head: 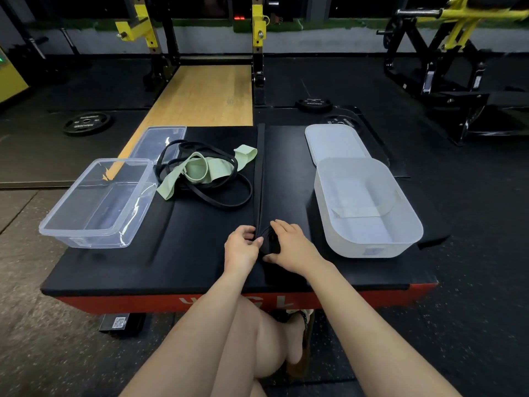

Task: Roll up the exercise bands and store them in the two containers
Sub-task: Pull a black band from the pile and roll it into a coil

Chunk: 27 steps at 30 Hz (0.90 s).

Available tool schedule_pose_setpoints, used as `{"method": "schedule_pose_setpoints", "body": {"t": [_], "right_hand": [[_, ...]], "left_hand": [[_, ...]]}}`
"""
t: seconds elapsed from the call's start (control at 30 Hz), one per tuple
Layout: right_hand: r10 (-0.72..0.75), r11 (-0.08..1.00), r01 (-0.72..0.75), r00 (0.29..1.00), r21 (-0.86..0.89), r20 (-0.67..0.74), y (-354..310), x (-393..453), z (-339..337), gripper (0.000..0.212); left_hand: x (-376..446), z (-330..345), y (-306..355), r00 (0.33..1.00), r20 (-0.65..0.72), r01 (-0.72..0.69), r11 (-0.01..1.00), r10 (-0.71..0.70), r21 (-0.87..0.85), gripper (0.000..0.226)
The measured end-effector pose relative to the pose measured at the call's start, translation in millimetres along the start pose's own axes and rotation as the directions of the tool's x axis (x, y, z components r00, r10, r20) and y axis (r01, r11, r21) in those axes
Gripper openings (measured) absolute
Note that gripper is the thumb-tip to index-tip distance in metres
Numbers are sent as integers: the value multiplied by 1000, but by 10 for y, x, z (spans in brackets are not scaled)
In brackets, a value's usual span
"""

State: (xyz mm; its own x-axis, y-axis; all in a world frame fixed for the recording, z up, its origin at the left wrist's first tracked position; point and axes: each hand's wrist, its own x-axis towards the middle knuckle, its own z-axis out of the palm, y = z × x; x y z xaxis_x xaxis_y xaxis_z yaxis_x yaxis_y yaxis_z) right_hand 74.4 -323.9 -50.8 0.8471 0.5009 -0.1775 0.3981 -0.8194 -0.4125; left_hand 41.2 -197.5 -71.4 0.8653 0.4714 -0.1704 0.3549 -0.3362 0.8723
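Bands lie on the black padded bench [177, 253]: a wide black band [259, 173] stretches from the far edge toward the near side, its near end wound into a small roll [269, 242]. The left hand [242, 247] and right hand [289, 243] both curl their fingers round that roll. Farther left sits a tangle of green bands [200, 170] and thin black bands [226, 200]. A clear tub [97, 202] stands at the left, a white tub [369, 207] at the right.

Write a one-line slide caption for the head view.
Both hands, left and right, roll a black band between a clear tub and a white tub.
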Motion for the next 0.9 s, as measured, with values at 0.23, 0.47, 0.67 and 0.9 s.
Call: {"method": "schedule_pose_setpoints", "body": {"t": [0.23, 0.47, 0.67, 0.9], "right_hand": [[97, 993, -111, 967, -47, -237, -77, -61, 89, 83], [36, 997, -48, 979, -54, -202, -72, -32, 74, 71], [2, 1000, -5, 995, -30, -102, -28, -3, -30, 76], [-31, 999, 31, 999, -31, -12, 18, 44, -134, 85]], "left_hand": [[-3, 10, -5, 1000, -2, -15, 1000, 15, 5, 30], [-15, 16, -8, 1000, 4, 11, 999, -11, -47, 28], [-33, 28, 20, 999, -24, 34, 997, -36, -63, 24], [-46, 4, 53, 999, 8, 51, 995, -50, -84, 36]]}}
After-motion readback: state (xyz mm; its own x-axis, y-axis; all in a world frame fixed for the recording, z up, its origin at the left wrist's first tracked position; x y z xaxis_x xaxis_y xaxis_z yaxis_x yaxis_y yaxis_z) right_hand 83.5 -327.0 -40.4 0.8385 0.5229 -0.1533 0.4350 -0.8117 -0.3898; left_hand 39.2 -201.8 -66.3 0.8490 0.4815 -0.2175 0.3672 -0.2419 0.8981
